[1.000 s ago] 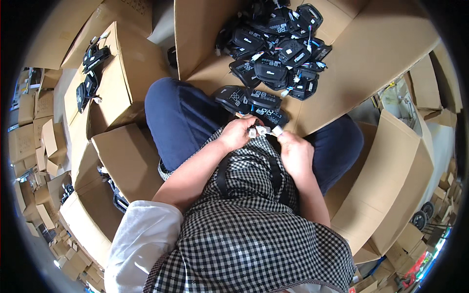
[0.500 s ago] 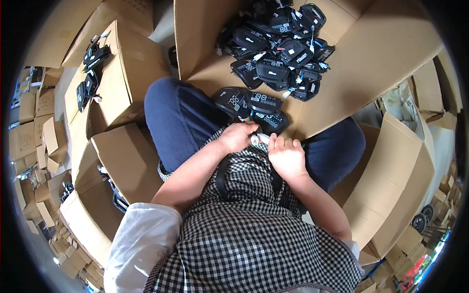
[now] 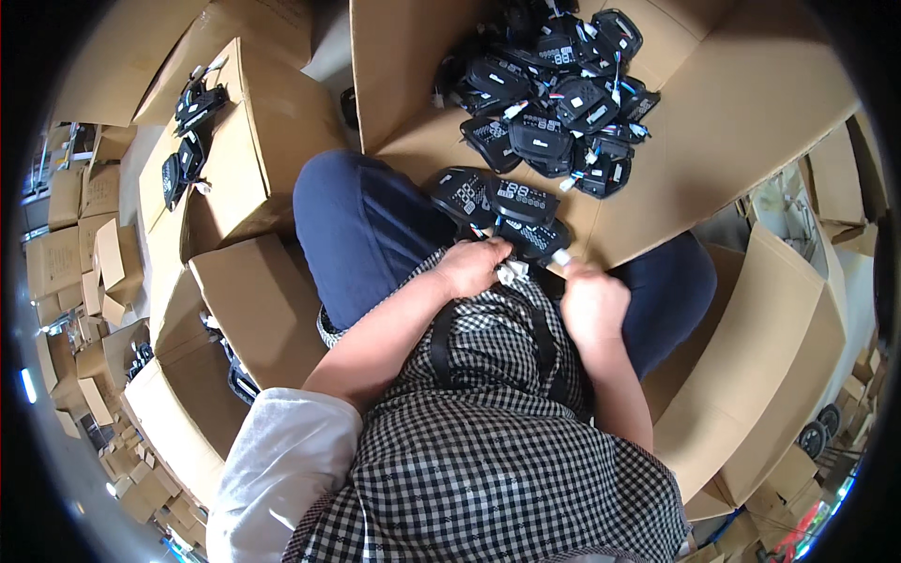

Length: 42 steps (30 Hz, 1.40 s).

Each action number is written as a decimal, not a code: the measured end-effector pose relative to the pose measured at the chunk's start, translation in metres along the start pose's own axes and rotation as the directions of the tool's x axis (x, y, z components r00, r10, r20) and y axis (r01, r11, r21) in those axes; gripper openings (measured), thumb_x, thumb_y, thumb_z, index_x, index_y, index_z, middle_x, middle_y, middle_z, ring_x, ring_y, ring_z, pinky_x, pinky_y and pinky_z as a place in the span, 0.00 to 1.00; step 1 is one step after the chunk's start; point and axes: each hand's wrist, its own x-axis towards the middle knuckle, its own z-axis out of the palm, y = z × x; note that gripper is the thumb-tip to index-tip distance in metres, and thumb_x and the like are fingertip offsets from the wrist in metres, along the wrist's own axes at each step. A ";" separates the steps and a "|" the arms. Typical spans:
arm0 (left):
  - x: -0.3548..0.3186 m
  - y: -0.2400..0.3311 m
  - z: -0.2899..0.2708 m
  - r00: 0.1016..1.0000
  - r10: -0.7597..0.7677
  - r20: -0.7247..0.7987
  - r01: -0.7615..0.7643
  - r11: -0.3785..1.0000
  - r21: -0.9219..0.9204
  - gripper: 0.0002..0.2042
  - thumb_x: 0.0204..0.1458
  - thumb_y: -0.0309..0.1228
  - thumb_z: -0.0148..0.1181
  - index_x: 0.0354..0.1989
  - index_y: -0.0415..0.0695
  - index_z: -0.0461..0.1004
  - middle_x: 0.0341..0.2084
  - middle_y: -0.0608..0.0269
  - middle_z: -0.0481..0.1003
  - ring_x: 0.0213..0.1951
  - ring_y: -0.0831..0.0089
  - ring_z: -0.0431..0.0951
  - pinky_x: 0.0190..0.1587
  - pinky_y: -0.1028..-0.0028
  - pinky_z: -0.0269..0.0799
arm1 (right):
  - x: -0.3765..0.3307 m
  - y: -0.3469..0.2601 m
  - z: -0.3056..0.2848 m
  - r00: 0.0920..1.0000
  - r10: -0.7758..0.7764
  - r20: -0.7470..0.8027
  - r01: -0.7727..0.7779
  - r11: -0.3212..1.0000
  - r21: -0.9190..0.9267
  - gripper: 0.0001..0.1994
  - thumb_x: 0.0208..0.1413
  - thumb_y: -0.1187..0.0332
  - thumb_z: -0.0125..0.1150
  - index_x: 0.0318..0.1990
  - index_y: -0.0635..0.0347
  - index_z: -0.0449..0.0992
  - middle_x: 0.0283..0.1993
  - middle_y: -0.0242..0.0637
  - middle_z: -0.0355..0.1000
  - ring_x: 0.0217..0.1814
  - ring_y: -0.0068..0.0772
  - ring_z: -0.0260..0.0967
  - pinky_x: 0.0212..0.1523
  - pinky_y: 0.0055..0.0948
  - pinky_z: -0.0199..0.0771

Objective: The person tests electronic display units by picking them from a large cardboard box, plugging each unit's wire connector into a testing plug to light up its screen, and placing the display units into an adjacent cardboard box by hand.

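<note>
My left hand is closed in a pinch above my lap, holding white cable connectors that stick out past its fingers. To the right, my right hand makes a fist, slightly smeared by motion. A small white-tipped piece pokes out from it; its kind is hidden by the fingers. Just beyond both hands lie three black display units: a left one, an upper one and a lower one. Their screens face up, and the lower one lies close to my left fingers.
A large open carton in front of me holds a heap of display units with loose wires. More units lie on a box at the left. Open cartons flank me, one at the left and one at the right.
My right hand has pulled away to the right from my left hand, with the white-tipped piece. The left hand stays on the connectors. The whole view has shifted slightly.
</note>
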 end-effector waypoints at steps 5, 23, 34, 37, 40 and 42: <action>0.013 0.002 -0.002 0.999 -0.044 0.017 0.045 0.998 -0.046 0.09 0.48 0.27 0.57 0.39 0.43 0.69 0.39 0.51 0.73 0.45 0.50 0.73 0.46 0.59 0.70 | 0.003 -0.005 -0.012 0.995 -0.038 -0.092 0.056 0.978 0.203 0.03 0.45 0.71 0.54 0.22 0.55 0.71 0.19 0.34 0.70 0.18 0.37 0.71 0.20 0.34 0.71; 0.011 0.020 0.004 1.000 0.009 -0.020 -0.003 0.962 0.273 0.17 0.42 0.24 0.55 0.44 0.43 0.68 0.42 0.55 0.71 0.45 0.54 0.74 0.49 0.58 0.68 | 0.014 -0.024 -0.002 0.865 0.016 0.502 -0.250 0.881 0.402 0.14 0.52 0.62 0.51 0.28 0.61 0.80 0.30 0.50 0.76 0.35 0.51 0.76 0.40 0.46 0.75; 0.013 0.041 -0.039 0.759 0.277 -0.589 -0.247 0.960 0.134 0.20 0.38 0.21 0.59 0.43 0.41 0.67 0.39 0.52 0.70 0.42 0.52 0.73 0.45 0.62 0.71 | 0.001 -0.021 -0.014 0.996 0.026 -0.089 0.048 0.679 0.732 0.06 0.54 0.65 0.56 0.28 0.55 0.74 0.22 0.46 0.70 0.26 0.52 0.71 0.26 0.45 0.69; -0.006 0.061 -0.089 0.593 0.196 -0.781 -0.292 0.956 0.018 0.20 0.36 0.18 0.59 0.42 0.39 0.67 0.38 0.52 0.69 0.43 0.54 0.72 0.46 0.65 0.70 | -0.017 -0.026 -0.041 0.993 0.113 -0.046 -0.026 0.560 0.828 0.08 0.56 0.65 0.56 0.30 0.59 0.73 0.22 0.46 0.68 0.23 0.52 0.68 0.24 0.44 0.65; -0.041 0.085 -0.154 0.248 0.180 -0.952 -0.306 0.947 0.099 0.20 0.37 0.12 0.57 0.42 0.41 0.66 0.38 0.57 0.68 0.41 0.64 0.72 0.46 0.70 0.69 | -0.031 -0.021 -0.042 0.982 0.184 -0.032 -0.080 0.571 0.817 0.10 0.57 0.63 0.55 0.28 0.59 0.73 0.20 0.46 0.67 0.21 0.51 0.68 0.22 0.43 0.64; -0.081 0.086 -0.192 -0.003 0.245 -0.969 -0.254 0.938 0.238 0.10 0.55 0.29 0.57 0.44 0.42 0.66 0.40 0.56 0.68 0.42 0.66 0.71 0.47 0.69 0.68 | -0.034 -0.023 -0.046 0.982 0.189 -0.024 -0.091 0.576 0.813 0.11 0.57 0.63 0.56 0.27 0.59 0.73 0.19 0.46 0.67 0.21 0.51 0.68 0.22 0.43 0.64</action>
